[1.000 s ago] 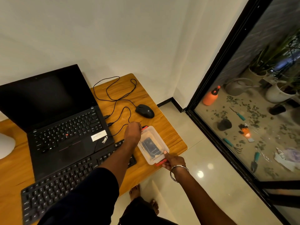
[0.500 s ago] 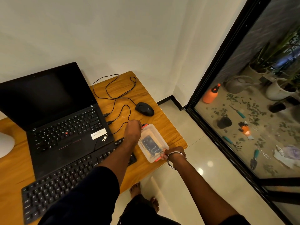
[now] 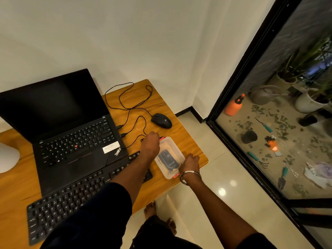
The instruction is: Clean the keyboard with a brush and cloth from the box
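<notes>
A clear plastic box with red latches lies closed near the desk's right front corner. A dark item shows through its lid; I cannot make out a brush or cloth. My left hand grips the box's far end, over the far red latch. My right hand, with a metal bangle on the wrist, holds the near right corner beside the near latch. The black external keyboard lies slanted along the front edge, left of the box, partly under my left forearm.
An open black laptop stands behind the keyboard. A black mouse and looped cables lie beyond the box. The wooden desk ends just right of the box. A white rounded object sits far left. A glass door stands to the right.
My right hand has slid from the near red latch up onto the box's near right corner. My left hand has stayed on the far end.
</notes>
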